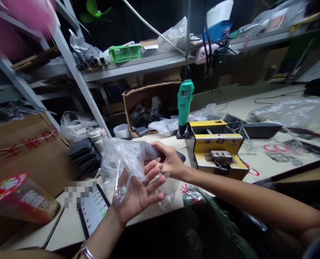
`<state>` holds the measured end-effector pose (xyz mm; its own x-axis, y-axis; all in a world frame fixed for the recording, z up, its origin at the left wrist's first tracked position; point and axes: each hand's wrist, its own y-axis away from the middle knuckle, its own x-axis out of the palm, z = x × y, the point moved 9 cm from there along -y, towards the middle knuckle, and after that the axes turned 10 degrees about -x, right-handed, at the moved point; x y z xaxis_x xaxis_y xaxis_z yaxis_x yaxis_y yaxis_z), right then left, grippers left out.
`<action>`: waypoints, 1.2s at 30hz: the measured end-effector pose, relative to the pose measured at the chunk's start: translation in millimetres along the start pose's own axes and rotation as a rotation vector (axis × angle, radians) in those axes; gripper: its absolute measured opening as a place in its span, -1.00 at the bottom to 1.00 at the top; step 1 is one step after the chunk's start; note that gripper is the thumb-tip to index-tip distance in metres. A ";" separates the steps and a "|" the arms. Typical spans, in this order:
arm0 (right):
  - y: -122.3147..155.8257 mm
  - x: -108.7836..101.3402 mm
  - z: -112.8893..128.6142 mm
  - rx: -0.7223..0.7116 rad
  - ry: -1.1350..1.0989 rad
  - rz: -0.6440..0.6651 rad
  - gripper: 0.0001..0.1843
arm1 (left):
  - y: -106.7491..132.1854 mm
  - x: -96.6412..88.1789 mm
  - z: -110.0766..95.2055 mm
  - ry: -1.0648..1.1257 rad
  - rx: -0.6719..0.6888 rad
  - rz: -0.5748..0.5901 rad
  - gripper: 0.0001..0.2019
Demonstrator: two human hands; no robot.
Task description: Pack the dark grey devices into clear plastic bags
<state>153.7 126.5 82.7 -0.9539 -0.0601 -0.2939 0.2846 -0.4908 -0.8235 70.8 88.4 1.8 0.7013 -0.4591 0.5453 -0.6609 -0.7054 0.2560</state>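
My right hand (171,160) is wrapped around a dark grey, smooth-looking piece (151,151), whose far end shows beyond my wrist. Its exact kind cannot be made out. A clear plastic bag (124,154) covers the left end of this piece and hangs down over my left hand. Palm up, my left hand (138,196) has its fingers spread, with the thumb side behind the plastic. Just past my right hand, a teal electric screwdriver (185,102) hangs upright beside a yellow and black fixture (216,151) with a metal block on its front.
Stacked black pieces (86,156) and a cardboard box (27,144) are on the left. A drink cup (22,201) stands near a phone or tablet (94,210). Behind are an open carton (154,104) and a shelf with a green basket (124,53). A dark grey tray-like part (261,130) lies at right.
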 end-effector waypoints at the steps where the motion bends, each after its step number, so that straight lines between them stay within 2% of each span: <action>1: 1.5 3.5 0.0 0.005 0.000 0.010 -0.65 | 1.4 -1.4 -3.7 -0.019 0.040 -0.049 -0.44; 4: 1.6 5.5 -3.5 0.031 0.006 0.007 -0.67 | 8.1 -9.6 -10.4 -0.002 0.111 -0.168 -0.66; 8: -6.8 -7.5 -7.6 0.000 -0.045 0.002 -0.67 | 14.7 -30.1 -5.7 -0.119 -0.039 -0.286 -0.69; 12: -10.0 -11.1 -8.1 -0.069 0.008 0.160 -0.70 | 21.5 -61.2 -24.3 -0.308 -0.060 -0.407 -0.81; 16: -2.5 2.8 -12.8 -0.055 0.118 0.374 -0.63 | 23.0 -77.7 -31.1 -0.486 -0.131 -0.441 -0.88; 23: 23.7 35.6 -30.8 0.006 0.386 0.709 -0.51 | 16.5 -91.5 -11.1 -0.686 -0.247 -0.447 -0.77; 26: 36.7 50.3 -38.9 0.030 0.456 0.813 -0.50 | 8.1 -104.6 -3.9 -0.819 -0.251 -0.513 -0.71; 29: 44.1 64.4 -40.4 0.034 0.528 0.883 -0.51 | 5.0 -116.0 -8.1 -0.989 -0.230 -0.619 -0.71; 31: 46.0 72.0 -38.8 0.029 0.566 0.904 -0.51 | 10.0 -118.0 -21.7 -1.110 -0.187 -0.710 -0.72; 33: 47.1 77.0 -37.4 0.019 0.579 0.908 -0.49 | 20.4 -112.5 -42.9 -1.221 -0.105 -0.815 -0.69; 35: 47.8 77.6 -38.6 0.018 0.566 0.903 -0.47 | 30.9 -98.7 -62.7 -1.298 -0.004 -0.881 -0.63; 36: 48.0 76.4 -39.6 0.018 0.539 0.904 -0.43 | 33.5 -88.8 -68.9 -1.326 0.046 -0.872 -0.61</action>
<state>98.2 132.8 1.6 -0.2178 -0.0183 -0.9758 0.8637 -0.4693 -0.1839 -32.1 142.7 16.9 0.5866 -0.0306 -0.8093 0.0424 -0.9968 0.0684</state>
